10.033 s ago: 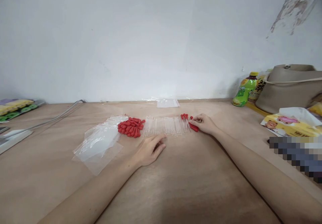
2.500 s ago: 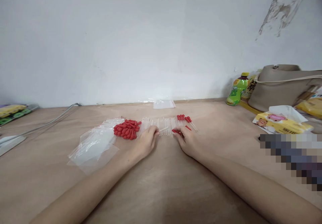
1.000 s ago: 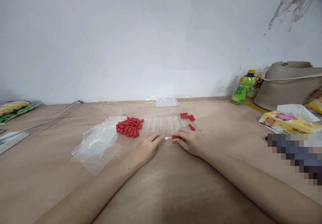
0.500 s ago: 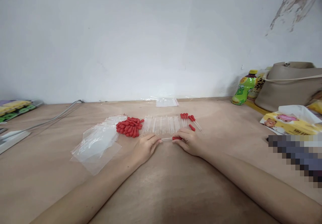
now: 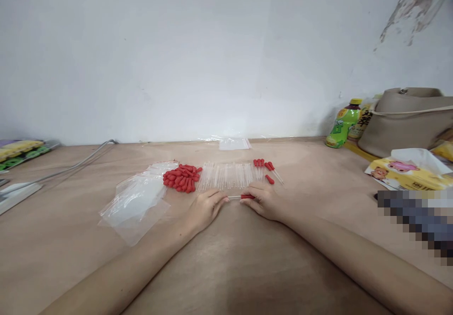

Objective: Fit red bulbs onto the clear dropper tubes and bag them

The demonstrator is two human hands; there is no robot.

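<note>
My left hand [image 5: 203, 209] pinches one end of a thin clear tube [image 5: 234, 197] just above the wooden table [image 5: 247, 258]. My right hand [image 5: 265, 202] pinches a red rubber bulb [image 5: 247, 196] at the tube's other end. Behind both hands lies a row of clear tubes [image 5: 226, 176]. A heap of loose red bulbs [image 5: 181, 178] sits to its left. A few tubes with red bulbs fitted [image 5: 265, 169] lie to its right.
Clear zip bags [image 5: 136, 202] lie left of the bulbs, and a small clear bag [image 5: 234, 144] is by the wall. A green bottle [image 5: 343, 124], a beige bag [image 5: 406, 119] and a tissue pack [image 5: 406, 171] stand at the right. A grey cable [image 5: 71, 166] runs along the left.
Ten seconds ago my right hand was at the finished droppers and my left lay flat. Both hands have since come together in front of the row, holding one tube and one bulb end to end.
</note>
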